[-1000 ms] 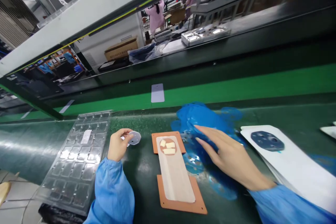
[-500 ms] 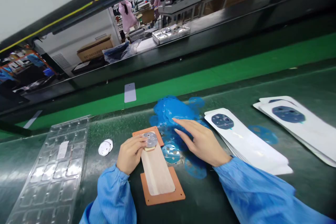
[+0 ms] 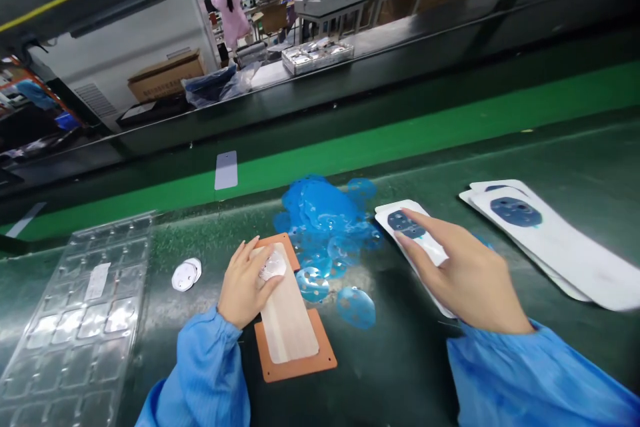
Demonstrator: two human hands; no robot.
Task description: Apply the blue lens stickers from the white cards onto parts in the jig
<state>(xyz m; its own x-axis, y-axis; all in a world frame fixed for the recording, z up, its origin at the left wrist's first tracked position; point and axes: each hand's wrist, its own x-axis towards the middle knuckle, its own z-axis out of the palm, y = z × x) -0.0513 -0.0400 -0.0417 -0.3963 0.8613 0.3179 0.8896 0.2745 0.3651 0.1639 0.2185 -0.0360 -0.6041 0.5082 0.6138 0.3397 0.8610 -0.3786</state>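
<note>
My left hand (image 3: 247,285) lies over the upper end of a pale wood-look panel (image 3: 290,320), its thumb and fingers spread around a shiny round disc (image 3: 273,265). Whether the fingertips press the disc is unclear. Under the panel is an orange-brown fixture plate (image 3: 300,367) with small holes. My right hand (image 3: 467,273) is over a stack of white cards (image 3: 435,250), thumb and index finger apart at the dark perforated oval (image 3: 406,223) on the top card. Contact there cannot be made out, and the hand hides much of the stack.
Blue film discs (image 3: 320,207) are heaped beyond the fixture, with several loose ones nearer. More white cards (image 3: 575,247) lie at right. Small round metal plates (image 3: 185,275) and a clear compartment tray (image 3: 83,320) are at left. A dark ledge (image 3: 300,93) runs behind.
My right hand has moved right, from above the blue films to the white card stack. My left fingers have spread from the perforated disc, which they were touching. The view has shifted slightly.
</note>
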